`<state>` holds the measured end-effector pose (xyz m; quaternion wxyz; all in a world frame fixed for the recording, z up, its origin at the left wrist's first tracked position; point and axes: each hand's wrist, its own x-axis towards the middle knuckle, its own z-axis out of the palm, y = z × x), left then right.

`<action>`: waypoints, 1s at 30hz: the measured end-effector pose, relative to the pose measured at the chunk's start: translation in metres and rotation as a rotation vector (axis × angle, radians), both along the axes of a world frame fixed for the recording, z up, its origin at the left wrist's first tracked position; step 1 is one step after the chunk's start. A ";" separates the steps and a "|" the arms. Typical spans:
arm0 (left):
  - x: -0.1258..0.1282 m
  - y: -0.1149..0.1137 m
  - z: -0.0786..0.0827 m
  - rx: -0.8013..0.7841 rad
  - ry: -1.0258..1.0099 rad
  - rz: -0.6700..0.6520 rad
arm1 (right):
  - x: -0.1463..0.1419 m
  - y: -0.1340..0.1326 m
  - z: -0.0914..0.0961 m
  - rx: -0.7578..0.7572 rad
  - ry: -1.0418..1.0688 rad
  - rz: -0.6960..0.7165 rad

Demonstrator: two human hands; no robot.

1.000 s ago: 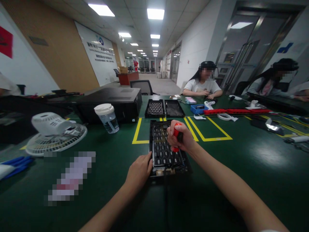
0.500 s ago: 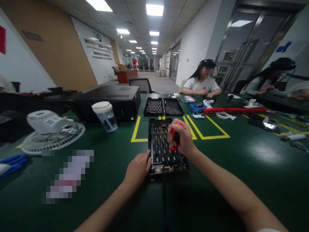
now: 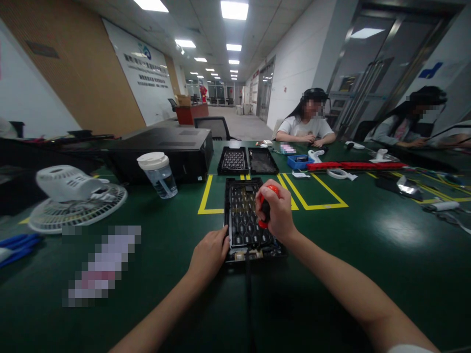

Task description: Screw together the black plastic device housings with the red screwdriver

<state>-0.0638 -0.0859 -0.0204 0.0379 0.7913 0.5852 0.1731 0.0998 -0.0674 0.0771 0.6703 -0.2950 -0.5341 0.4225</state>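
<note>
In front of me on the green table lies a black rectangular case (image 3: 243,215) with rows of dark rounded cells inside and a black cable running from its near end toward me. My right hand (image 3: 276,210) is wrapped around a red-and-black screwdriver (image 3: 264,215), held steeply over the case's near right part. Its tip is too dark to make out. At the left edge of the case, my left hand (image 3: 210,249) rests with its fingers along the side wall. Those fingertips are partly hidden against the case.
Farther back lie an open case with cells (image 3: 233,161) and a dark tray (image 3: 262,162). To the left are a lidded cup (image 3: 159,176), a white fan (image 3: 75,196) and a large black box (image 3: 162,152). A blue bin (image 3: 297,162) stands back right; two people sit beyond.
The whole view has shifted slightly. Both hands keep nearly the same places, the right one still gripping the screwdriver over the case. The far-right person's hands have lowered.
</note>
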 end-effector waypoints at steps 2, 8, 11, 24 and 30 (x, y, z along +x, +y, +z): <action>0.000 0.000 0.000 -0.004 -0.002 0.001 | -0.002 -0.002 0.001 0.004 -0.015 -0.028; 0.000 0.000 0.000 -0.002 0.004 0.001 | -0.006 -0.005 0.003 0.000 -0.044 -0.090; 0.000 0.000 0.000 0.005 0.015 -0.002 | -0.008 -0.006 0.003 0.000 -0.048 -0.132; 0.001 -0.002 0.002 -0.007 0.045 0.015 | -0.016 0.000 0.000 0.011 -0.143 -0.332; 0.001 -0.003 0.002 0.014 0.048 0.012 | -0.016 -0.001 0.000 0.036 -0.121 -0.401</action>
